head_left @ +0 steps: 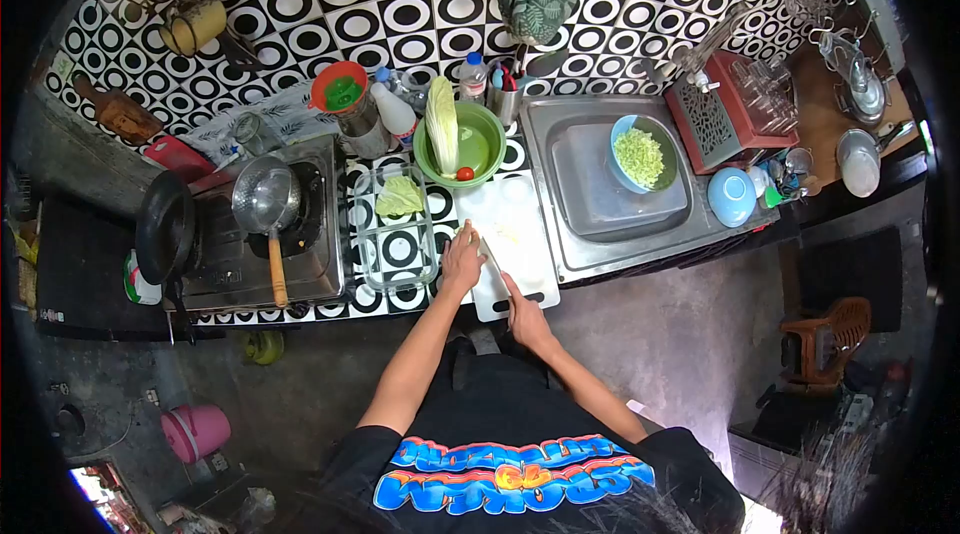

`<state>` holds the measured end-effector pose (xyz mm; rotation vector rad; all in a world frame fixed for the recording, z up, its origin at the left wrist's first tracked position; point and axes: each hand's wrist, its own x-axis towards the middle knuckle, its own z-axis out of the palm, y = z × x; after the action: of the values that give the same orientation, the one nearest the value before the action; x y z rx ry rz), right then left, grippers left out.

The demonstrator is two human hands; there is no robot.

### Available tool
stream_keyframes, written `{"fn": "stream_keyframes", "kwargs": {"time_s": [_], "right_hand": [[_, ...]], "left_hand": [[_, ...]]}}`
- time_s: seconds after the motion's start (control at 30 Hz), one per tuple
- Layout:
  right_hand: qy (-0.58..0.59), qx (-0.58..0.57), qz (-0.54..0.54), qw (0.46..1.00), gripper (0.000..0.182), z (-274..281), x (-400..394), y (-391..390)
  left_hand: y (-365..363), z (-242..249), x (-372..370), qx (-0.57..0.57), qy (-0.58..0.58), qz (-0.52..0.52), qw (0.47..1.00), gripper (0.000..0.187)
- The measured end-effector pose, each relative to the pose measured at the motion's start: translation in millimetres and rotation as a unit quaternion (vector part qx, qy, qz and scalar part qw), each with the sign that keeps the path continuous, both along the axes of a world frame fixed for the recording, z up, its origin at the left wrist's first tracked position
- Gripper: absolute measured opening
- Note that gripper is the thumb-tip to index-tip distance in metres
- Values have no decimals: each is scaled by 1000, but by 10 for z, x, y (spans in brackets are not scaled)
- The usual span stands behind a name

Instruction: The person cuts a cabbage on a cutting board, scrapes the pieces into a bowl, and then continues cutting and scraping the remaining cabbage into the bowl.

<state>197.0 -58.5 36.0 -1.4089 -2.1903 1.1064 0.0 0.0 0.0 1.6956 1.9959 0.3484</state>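
Observation:
A white cutting board (530,224) lies on the tiled counter, with a few pale bits on it. My right hand (527,317) is closed on the handle of a knife (494,262), whose blade points up and left across the board. At the board's left edge rests my left hand (462,262), near the blade; whether it holds anything is too small to tell. Behind the board, a green bowl (490,149) holds a long napa cabbage (442,129) and a red tomato (465,174). Cabbage leaf (400,197) lies in a clear glass dish (428,244) at the left.
On the right, a blue bowl (617,159) of chopped greens (639,157) stands over the steel sink (560,234). A stove (215,279) with a wooden-handled pan (266,196) is on the left. Bottles (473,77) and a knife holder (506,99) line the wall.

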Motion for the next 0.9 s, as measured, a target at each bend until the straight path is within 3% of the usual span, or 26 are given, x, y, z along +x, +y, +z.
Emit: {"fn": "stream_keyframes", "kwargs": {"time_s": [0.07, 0.17, 0.3, 0.4, 0.47, 0.53, 0.63, 0.67, 0.77, 0.9], "right_hand": [[-9, -48, -17, 999, 61, 158, -115, 93], [47, -36, -10, 998, 60, 49, -379, 464], [12, -14, 6, 1000, 61, -92, -610, 622], [28, -24, -2, 999, 62, -60, -398, 413], [55, 31, 7, 998, 64, -91, -203, 167], [16, -45, -2, 999, 67, 10, -102, 82], [51, 1, 7, 999, 65, -187, -279, 306], [22, -66, -7, 998, 63, -25, -400, 447], [55, 2, 5, 998, 62, -106, -597, 733], [16, -6, 19, 1000, 63, -90, -214, 296]], "left_hand": [[-77, 34, 29, 11, 8, -1, 1000, 65], [-41, -42, 27, 18, 27, -4, 999, 61], [-44, -189, -2, 29, 9, 20, 999, 56], [-11, -66, 16, 4, 11, 10, 1000, 57], [2, 18, 7, 0, 7, 11, 1000, 58], [-16, 39, 20, 4, -7, 17, 1000, 57], [-4, -37, 39, 18, 17, 15, 1000, 59], [-9, -73, 18, -4, 27, 2, 1000, 64], [-11, 20, 40, 5, 25, 8, 1000, 68], [-14, 8, 16, -6, 9, 8, 1000, 66]]}}
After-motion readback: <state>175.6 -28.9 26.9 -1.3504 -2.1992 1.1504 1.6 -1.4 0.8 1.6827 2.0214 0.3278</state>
